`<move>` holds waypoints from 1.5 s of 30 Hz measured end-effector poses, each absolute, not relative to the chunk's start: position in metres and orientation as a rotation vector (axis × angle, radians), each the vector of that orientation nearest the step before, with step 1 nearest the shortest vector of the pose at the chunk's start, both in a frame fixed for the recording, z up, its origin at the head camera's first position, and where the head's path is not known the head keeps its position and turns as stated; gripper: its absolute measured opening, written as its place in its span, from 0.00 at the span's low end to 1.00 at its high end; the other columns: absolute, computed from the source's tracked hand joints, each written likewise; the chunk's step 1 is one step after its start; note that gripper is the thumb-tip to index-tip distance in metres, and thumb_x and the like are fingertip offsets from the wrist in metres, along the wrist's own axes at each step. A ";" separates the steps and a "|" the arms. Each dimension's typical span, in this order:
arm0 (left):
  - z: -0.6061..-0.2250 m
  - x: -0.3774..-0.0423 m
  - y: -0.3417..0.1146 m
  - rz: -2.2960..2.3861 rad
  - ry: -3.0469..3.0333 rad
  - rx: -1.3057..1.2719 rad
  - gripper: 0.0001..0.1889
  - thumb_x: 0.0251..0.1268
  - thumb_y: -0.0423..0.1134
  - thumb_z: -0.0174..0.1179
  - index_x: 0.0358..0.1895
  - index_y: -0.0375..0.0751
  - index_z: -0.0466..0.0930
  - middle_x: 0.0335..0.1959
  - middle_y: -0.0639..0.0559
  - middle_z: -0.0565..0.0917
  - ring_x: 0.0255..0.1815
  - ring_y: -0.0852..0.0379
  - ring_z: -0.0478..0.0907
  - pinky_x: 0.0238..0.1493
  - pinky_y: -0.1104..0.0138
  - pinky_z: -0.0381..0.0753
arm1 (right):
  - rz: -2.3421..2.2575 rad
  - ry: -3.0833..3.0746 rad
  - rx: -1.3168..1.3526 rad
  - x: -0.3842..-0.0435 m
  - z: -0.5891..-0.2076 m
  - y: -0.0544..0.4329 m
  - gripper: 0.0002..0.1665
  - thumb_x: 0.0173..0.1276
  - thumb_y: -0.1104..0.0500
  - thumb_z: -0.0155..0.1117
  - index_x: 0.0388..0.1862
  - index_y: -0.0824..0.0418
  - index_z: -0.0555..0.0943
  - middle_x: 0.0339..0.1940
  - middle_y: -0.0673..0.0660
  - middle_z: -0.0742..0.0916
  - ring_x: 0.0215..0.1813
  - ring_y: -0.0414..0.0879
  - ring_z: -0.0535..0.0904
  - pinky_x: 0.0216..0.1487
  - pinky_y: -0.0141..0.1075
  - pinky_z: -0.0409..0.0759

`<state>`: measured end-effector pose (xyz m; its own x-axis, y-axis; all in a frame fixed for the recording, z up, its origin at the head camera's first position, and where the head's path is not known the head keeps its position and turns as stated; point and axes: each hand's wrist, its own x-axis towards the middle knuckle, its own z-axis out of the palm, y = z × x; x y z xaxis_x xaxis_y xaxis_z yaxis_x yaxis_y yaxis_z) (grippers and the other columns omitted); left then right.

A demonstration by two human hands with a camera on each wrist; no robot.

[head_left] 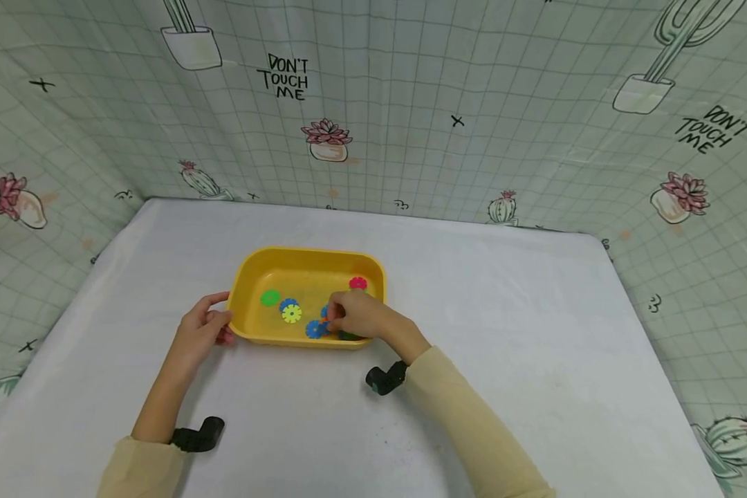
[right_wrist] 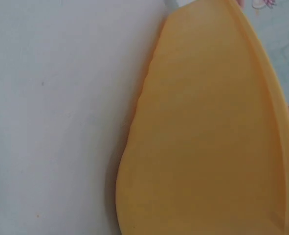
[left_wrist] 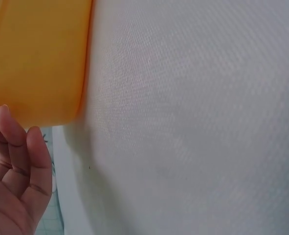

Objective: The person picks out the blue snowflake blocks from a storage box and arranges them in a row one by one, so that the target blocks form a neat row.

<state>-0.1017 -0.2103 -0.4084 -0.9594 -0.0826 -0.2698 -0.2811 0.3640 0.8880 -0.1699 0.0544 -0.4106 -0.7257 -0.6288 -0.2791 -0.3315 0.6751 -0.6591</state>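
Note:
A yellow plastic tray (head_left: 305, 257) with rounded corners stands on the table, several notched plastic discs lying in it. At its left end, my left hand (head_left: 202, 326) holds the rim; the left wrist view has the fingertips (left_wrist: 6, 120) right at the tray's corner. Over the tray's right part, my right hand (head_left: 360, 315) reaches in with bent fingers, pinching a small orange disc (head_left: 324, 320). Blue discs (head_left: 314, 329) lie just below these fingertips. The right wrist view is filled by the tray's outer wall (right_wrist: 208, 122), which hides the right fingers.
Left of centre in the tray are a green disc (head_left: 270, 297) and a yellow disc (head_left: 291, 313) overlapping a blue one. A pink disc (head_left: 357, 283) lies at the back right. The white-covered table (head_left: 504, 332) meets a patterned cloth (head_left: 398, 104) behind.

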 end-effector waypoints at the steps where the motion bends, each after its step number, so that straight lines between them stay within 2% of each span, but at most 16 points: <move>1: -0.409 -0.102 -0.210 1.645 2.441 -0.332 0.24 0.71 0.37 0.45 0.66 0.32 0.58 0.20 0.62 0.73 0.21 0.65 0.75 0.31 0.75 0.78 | -0.832 2.395 -0.745 -0.170 -0.410 0.055 0.08 0.63 0.56 0.64 0.30 0.58 0.75 0.25 0.49 0.78 0.30 0.41 0.72 0.31 0.25 0.70; 10: -0.412 -0.103 -0.213 1.671 2.460 -0.339 0.23 0.70 0.36 0.46 0.66 0.31 0.59 0.20 0.62 0.72 0.19 0.66 0.71 0.29 0.76 0.77 | -1.092 2.383 -0.731 -0.161 -0.398 0.061 0.08 0.63 0.57 0.63 0.34 0.60 0.75 0.28 0.51 0.79 0.31 0.42 0.72 0.34 0.26 0.73; 23: -0.412 -0.095 -0.217 1.710 2.486 -0.341 0.22 0.69 0.35 0.47 0.64 0.31 0.62 0.19 0.65 0.74 0.19 0.67 0.72 0.29 0.76 0.78 | -1.460 2.424 -0.563 -0.148 -0.387 0.099 0.09 0.63 0.58 0.64 0.37 0.61 0.76 0.31 0.55 0.80 0.33 0.45 0.74 0.36 0.29 0.76; 28: -0.413 -0.093 -0.222 1.709 2.490 -0.354 0.22 0.70 0.36 0.47 0.64 0.32 0.62 0.19 0.66 0.74 0.19 0.67 0.73 0.30 0.77 0.78 | -1.553 2.399 -0.432 -0.147 -0.391 0.117 0.10 0.63 0.58 0.63 0.37 0.62 0.75 0.29 0.56 0.80 0.32 0.50 0.76 0.36 0.40 0.80; 32: -0.412 -0.092 -0.224 1.728 2.487 -0.354 0.22 0.70 0.36 0.47 0.64 0.32 0.62 0.18 0.66 0.73 0.19 0.67 0.72 0.29 0.77 0.78 | -1.621 2.374 -0.327 -0.147 -0.397 0.128 0.11 0.63 0.58 0.63 0.37 0.64 0.75 0.28 0.57 0.81 0.30 0.49 0.76 0.39 0.47 0.80; 39: -0.415 -0.092 -0.226 1.748 2.479 -0.376 0.22 0.70 0.37 0.47 0.64 0.32 0.62 0.18 0.66 0.73 0.19 0.67 0.72 0.29 0.77 0.79 | -1.590 2.435 -0.183 -0.145 -0.414 0.142 0.11 0.64 0.58 0.63 0.38 0.65 0.74 0.28 0.58 0.81 0.30 0.47 0.76 0.39 0.42 0.80; 45: -0.419 -0.093 -0.226 1.766 2.467 -0.420 0.22 0.70 0.38 0.47 0.64 0.34 0.64 0.18 0.64 0.74 0.18 0.65 0.73 0.29 0.77 0.79 | -1.553 2.497 -0.067 -0.147 -0.430 0.153 0.09 0.64 0.60 0.62 0.37 0.66 0.75 0.27 0.58 0.81 0.28 0.46 0.76 0.34 0.37 0.79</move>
